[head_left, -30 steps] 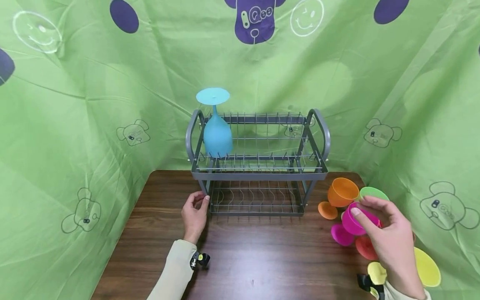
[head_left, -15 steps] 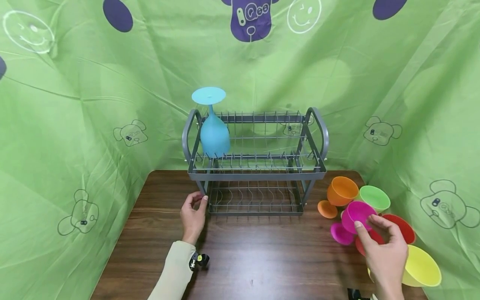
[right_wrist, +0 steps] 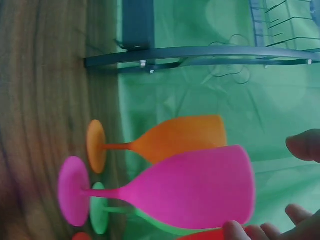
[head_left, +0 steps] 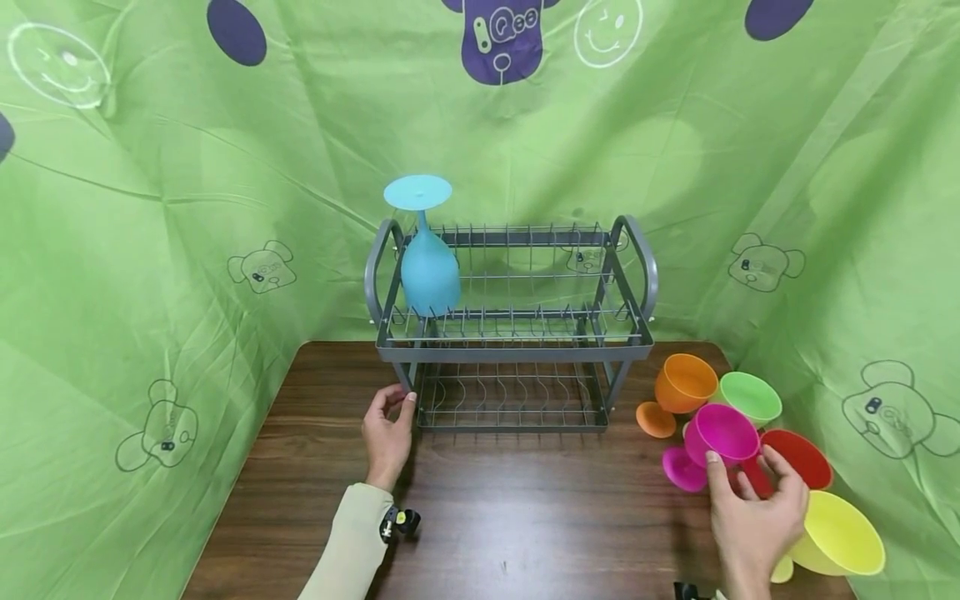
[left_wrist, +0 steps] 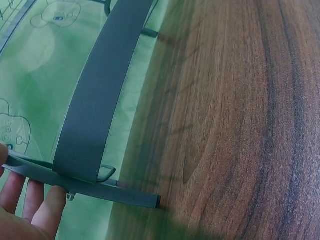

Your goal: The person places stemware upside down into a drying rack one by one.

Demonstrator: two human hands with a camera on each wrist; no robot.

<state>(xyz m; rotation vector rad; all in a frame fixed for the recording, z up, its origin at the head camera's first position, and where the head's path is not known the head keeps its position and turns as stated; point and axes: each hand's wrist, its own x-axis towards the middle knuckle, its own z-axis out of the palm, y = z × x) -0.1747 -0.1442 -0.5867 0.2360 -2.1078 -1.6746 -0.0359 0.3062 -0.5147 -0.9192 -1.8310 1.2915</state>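
A two-tier grey dish rack (head_left: pixel 517 354) stands at the back of the table. My left hand (head_left: pixel 388 433) grips the upright at its lower left corner; in the left wrist view the thumb and fingers lie on either side of the rack's side frame (left_wrist: pixel 105 192). A blue goblet (head_left: pixel 431 275) sits upside down on the top tier at the left. At the right, my right hand (head_left: pixel 757 517) is spread beside an upright pink goblet (head_left: pixel 723 435). In the right wrist view the thumb is apart from the pink goblet (right_wrist: pixel 195 187), and the fingertips are near its rim.
Around the pink goblet stand an orange goblet (head_left: pixel 686 385), a green goblet (head_left: pixel 750 398), a red goblet (head_left: pixel 798 458) and a yellow goblet (head_left: pixel 840 537). Green printed cloth (head_left: pixel 225 250) surrounds the wooden table (head_left: pixel 525 508) at the back and sides.
My right hand has drawn back from over the goblets, lower and slightly left, to the near side of the pink one. My left hand keeps its grip on the rack.
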